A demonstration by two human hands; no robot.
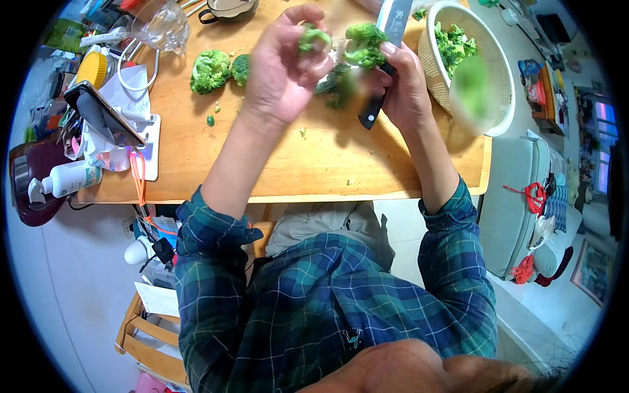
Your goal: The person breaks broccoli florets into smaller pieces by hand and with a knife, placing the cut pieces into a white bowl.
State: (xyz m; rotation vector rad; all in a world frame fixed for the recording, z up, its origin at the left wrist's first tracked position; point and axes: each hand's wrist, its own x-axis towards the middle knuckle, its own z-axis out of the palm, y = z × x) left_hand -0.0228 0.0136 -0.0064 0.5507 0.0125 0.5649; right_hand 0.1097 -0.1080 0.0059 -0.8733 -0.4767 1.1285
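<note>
My left hand (pixel 282 78) is raised over the wooden table, its fingers curled around a small green broccoli floret (pixel 313 39). My right hand (pixel 407 92) is closed on a kitchen knife (pixel 371 112), whose black handle points toward me and whose blade slants away. Against my right thumb sits a larger broccoli piece (pixel 363 47); whether the fingers grip it or it only rests there, I cannot tell. Darker broccoli pieces (pixel 335 82) lie between the hands, partly smeared by blur. Two more broccoli heads, one light green (pixel 210 72) and one darker (pixel 240 69), lie left of my left hand.
A cream plastic basket (pixel 506 98) with cut greens (pixel 454 47) stands at the right; a blurred green patch covers its near side. Small green scraps dot the wooden table (pixel 275 173). Leftward are a propped phone (pixel 105 112), a clear jug (pixel 160 26), a pump bottle (pixel 72 178) and a dark pan (pixel 229 9).
</note>
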